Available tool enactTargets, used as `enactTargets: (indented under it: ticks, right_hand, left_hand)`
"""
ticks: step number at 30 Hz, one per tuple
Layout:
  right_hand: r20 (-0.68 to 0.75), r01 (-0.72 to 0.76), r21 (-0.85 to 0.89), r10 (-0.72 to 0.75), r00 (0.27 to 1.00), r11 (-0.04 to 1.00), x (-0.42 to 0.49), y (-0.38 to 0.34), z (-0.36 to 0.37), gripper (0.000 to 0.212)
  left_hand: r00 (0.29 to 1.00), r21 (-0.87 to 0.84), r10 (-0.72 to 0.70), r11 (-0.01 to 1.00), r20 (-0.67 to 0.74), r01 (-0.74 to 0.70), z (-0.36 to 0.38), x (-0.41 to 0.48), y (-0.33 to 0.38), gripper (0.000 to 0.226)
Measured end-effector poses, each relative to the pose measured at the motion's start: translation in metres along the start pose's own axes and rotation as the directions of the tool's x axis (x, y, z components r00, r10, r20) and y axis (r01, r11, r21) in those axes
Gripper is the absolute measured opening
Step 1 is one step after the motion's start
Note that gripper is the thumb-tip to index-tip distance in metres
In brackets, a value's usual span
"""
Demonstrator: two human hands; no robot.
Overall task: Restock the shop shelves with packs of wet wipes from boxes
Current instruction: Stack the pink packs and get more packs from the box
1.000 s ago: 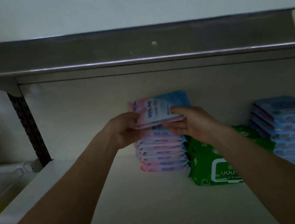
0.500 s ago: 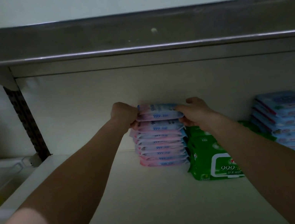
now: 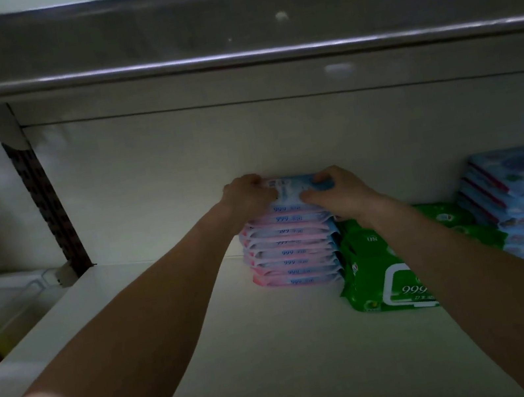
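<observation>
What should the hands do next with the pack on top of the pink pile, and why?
Probably let go and draw back. The left hand and right hand grip the ends of the top pack, which already lies flat on the pink stack, roughly in line with the packs below it, beside the green pack. Nothing more seems needed there.

Left hand (image 3: 248, 197) and right hand (image 3: 340, 195) on the top pack (image 3: 293, 188) of a pink stack (image 3: 292, 252) beside a green pack (image 3: 376, 266).
</observation>
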State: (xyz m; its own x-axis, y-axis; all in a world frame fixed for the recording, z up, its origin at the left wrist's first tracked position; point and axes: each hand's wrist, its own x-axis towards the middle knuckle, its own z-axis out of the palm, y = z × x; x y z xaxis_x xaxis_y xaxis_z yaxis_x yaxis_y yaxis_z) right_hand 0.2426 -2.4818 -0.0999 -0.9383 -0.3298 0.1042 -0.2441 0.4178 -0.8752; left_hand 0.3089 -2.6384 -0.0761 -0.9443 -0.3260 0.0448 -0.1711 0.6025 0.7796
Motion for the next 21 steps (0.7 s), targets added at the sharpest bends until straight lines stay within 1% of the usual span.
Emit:
enactTargets:
  ticks: [1,2,3,5,6,7,9,13,15,17,18,20,21]
  right_hand:
    - [0.003,0.006,-0.015,-0.006,1.0,1.0,0.003,0.002,-0.001,0.052]
    - [-0.008,0.006,-0.035,-0.006,1.0,0.999,0.005,0.003,-0.001,0.051]
    - [-0.028,0.03,-0.1,-0.033,0.999,0.995,0.004,0.001,0.0,0.048]
    - [-0.077,0.136,-0.272,-0.162,0.984,0.953,0.004,-0.001,0.003,0.031]
    - [-0.083,0.192,-0.352,-0.235,0.968,0.916,0.005,-0.002,0.006,0.023]
    - [-0.067,0.231,-0.407,-0.282,0.957,0.883,0.002,-0.004,0.009,0.019]
    - [-0.021,0.265,-0.462,-0.309,0.951,0.846,-0.004,-0.008,0.013,0.022]
    - [0.036,0.277,-0.481,-0.297,0.954,0.832,-0.008,-0.011,0.01,0.031]
    - [0.072,0.284,-0.515,-0.289,0.954,0.809,-0.01,-0.009,0.009,0.039]
    - [0.072,0.299,-0.534,-0.31,0.948,0.791,-0.011,-0.007,0.009,0.035]
    - [0.063,0.305,-0.533,-0.322,0.945,0.789,-0.011,-0.005,0.009,0.032]
    - [0.056,0.309,-0.52,-0.329,0.943,0.797,-0.011,-0.003,0.008,0.03]
    - [0.052,0.305,-0.51,-0.325,0.944,0.804,-0.011,-0.003,0.007,0.03]
  left_hand:
    - [1.0,-0.035,-0.024,0.999,0.003,0.024,0.0,0.001,-0.002,0.048]
    - [0.998,-0.079,-0.058,0.995,0.03,0.06,0.0,-0.001,-0.002,0.047]
    - [0.994,-0.123,-0.09,0.988,0.065,0.098,0.0,-0.001,-0.003,0.042]
    - [0.986,-0.155,-0.128,0.977,0.11,0.144,0.001,-0.001,-0.004,0.038]
    - [0.986,-0.152,-0.124,0.978,0.111,0.14,0.001,-0.001,-0.003,0.038]
    - [0.99,-0.148,-0.109,0.981,0.093,0.122,0.002,0.0,-0.003,0.038]
    - [0.996,-0.138,-0.079,0.987,0.051,0.086,0.004,0.002,-0.002,0.037]
    - [1.0,-0.125,-0.022,0.992,0.017,0.024,0.005,0.004,-0.005,0.034]
    - [0.999,-0.043,0.036,0.998,-0.034,-0.038,0.008,0.009,-0.009,0.032]
    - [0.993,0.063,0.097,0.994,-0.07,-0.093,0.012,0.011,-0.007,0.03]
    - [0.991,0.121,0.115,0.987,-0.063,-0.107,0.014,0.01,-0.005,0.035]
    - [0.988,0.21,0.153,0.965,0.031,-0.156,0.018,0.008,-0.004,0.054]
    - [0.981,0.239,0.173,0.952,0.093,-0.19,0.018,0.006,-0.003,0.058]
